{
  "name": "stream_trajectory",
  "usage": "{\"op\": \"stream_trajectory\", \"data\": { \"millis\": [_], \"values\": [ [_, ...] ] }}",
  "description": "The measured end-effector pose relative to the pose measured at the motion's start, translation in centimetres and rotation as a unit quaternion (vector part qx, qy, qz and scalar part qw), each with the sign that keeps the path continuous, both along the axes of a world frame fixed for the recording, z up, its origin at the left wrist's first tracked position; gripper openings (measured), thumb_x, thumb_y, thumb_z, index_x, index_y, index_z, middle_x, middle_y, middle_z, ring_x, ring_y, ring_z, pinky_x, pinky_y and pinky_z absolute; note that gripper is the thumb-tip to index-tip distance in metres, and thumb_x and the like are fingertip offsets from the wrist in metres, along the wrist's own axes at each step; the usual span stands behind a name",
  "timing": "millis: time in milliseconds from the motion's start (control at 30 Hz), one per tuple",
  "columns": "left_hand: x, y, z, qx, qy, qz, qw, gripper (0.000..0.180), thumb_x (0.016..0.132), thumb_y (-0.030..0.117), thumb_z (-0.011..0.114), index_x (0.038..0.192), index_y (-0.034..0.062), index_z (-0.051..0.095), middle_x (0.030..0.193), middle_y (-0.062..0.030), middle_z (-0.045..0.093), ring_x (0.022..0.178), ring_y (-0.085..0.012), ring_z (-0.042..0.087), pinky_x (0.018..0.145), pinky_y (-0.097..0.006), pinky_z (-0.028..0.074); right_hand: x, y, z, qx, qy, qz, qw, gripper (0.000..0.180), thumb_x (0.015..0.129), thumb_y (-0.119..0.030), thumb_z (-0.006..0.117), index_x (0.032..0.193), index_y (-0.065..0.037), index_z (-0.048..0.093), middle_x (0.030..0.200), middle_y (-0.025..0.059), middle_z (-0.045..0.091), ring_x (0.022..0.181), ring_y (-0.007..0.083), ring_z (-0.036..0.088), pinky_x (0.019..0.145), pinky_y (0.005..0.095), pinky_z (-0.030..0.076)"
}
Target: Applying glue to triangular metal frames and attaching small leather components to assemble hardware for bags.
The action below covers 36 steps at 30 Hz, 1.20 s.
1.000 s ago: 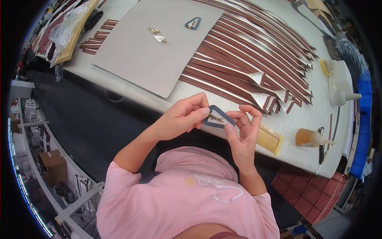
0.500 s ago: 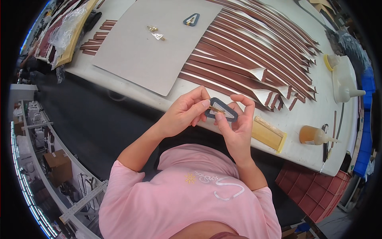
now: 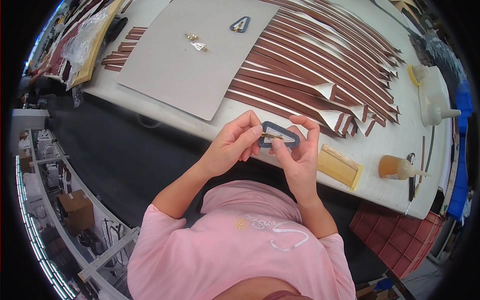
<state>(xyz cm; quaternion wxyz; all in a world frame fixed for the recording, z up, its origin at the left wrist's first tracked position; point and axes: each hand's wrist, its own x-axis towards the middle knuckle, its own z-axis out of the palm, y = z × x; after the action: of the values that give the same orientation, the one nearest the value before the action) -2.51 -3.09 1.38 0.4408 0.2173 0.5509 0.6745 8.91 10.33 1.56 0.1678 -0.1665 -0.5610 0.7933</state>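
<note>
Just above the table's near edge, my right hand (image 3: 295, 152) holds a rounded triangular patch (image 3: 286, 136) with a dark blue, denim-like border and a white middle. Its thumb lies on the patch, the other fingers behind it or curled at the side. From the left, my left hand (image 3: 235, 142) pinches a thin gold metal piece (image 3: 270, 135) between thumb and forefinger, against the white middle. Whether the metal is fastened to the patch cannot be made out. A similar blue-edged triangle (image 3: 240, 24) lies on a grey sheet (image 3: 175, 75), near small gold pieces (image 3: 191, 36) and a white triangle with gold (image 3: 199, 46).
Brown strips (image 3: 300, 60) with white edges cover the table right of the sheet. A shallow yellow tray (image 3: 340, 167) lies by my right hand. Further right are a bottle of amber liquid (image 3: 394, 167), a white nozzled bottle (image 3: 435, 102) and a red crate (image 3: 395, 235).
The patch has turned slightly in my hands, and more of the gold piece shows. Both hands keep their hold. The whole view has shifted a little.
</note>
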Motion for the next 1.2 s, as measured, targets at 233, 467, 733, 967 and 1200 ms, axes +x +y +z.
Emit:
{"op": "stream_trajectory", "data": {
  "millis": [233, 467, 733, 967, 1200],
  "values": [
    [0.6, -0.3, -0.5, -0.002, -0.003, 0.017, 1.000, 0.021, 0.103, 0.026, 0.046, 0.092, 0.0096, 0.047, 0.069, 0.0017, 0.054, 0.052, -0.0006, 0.043, 0.048, -0.016, 0.033, -0.1, -0.1, 0.3, -0.025, -0.005, -0.001, 1.000, 0.047, 0.090, 0.001, 0.061, 0.128, -0.006, 0.033, 0.096, 0.0059, 0.058, 0.092, 0.0089, 0.056, 0.078, 0.0221, 0.045],
    [1.2, -0.3, -1.0, 0.006, -0.018, 0.041, 0.999, 0.022, 0.105, 0.028, 0.043, 0.094, 0.0092, 0.047, 0.071, -0.0001, 0.055, 0.052, -0.0017, 0.043, 0.048, -0.016, 0.033, -0.2, 0.3, 0.1, -0.046, -0.013, 0.002, 0.999, 0.049, 0.089, 0.002, 0.062, 0.129, -0.006, 0.034, 0.095, 0.0045, 0.056, 0.091, 0.0085, 0.055, 0.075, 0.0217, 0.045],
    [1.5, -0.2, -1.0, 0.003, -0.023, 0.054, 0.998, 0.021, 0.104, 0.027, 0.044, 0.094, 0.0091, 0.047, 0.072, -0.0004, 0.055, 0.052, -0.0018, 0.043, 0.048, -0.016, 0.033, -0.1, 0.5, 0.0, -0.073, -0.016, 0.010, 0.997, 0.049, 0.090, 0.001, 0.062, 0.129, -0.008, 0.034, 0.093, 0.0031, 0.056, 0.091, 0.0088, 0.054, 0.076, 0.0237, 0.047],
    [1.6, -0.1, -0.8, -0.010, -0.003, 0.060, 0.998, 0.021, 0.104, 0.027, 0.044, 0.094, 0.0090, 0.047, 0.072, -0.0001, 0.056, 0.053, -0.0013, 0.043, 0.048, -0.016, 0.032, -0.1, 0.6, 0.0, -0.072, -0.010, 0.011, 0.997, 0.049, 0.090, 0.000, 0.062, 0.129, -0.007, 0.034, 0.094, 0.0034, 0.056, 0.091, 0.0087, 0.054, 0.075, 0.0231, 0.046],
    [2.2, -0.1, -1.0, -0.001, 0.021, 0.060, 0.998, 0.019, 0.104, 0.026, 0.044, 0.098, 0.0089, 0.046, 0.074, -0.0005, 0.056, 0.054, -0.0011, 0.043, 0.049, -0.016, 0.032, 0.0, 0.6, -0.2, -0.062, -0.007, -0.018, 0.998, 0.051, 0.089, -0.001, 0.065, 0.131, -0.006, 0.036, 0.101, 0.0062, 0.060, 0.091, 0.0099, 0.058, 0.078, 0.0241, 0.048]
  ]
}}
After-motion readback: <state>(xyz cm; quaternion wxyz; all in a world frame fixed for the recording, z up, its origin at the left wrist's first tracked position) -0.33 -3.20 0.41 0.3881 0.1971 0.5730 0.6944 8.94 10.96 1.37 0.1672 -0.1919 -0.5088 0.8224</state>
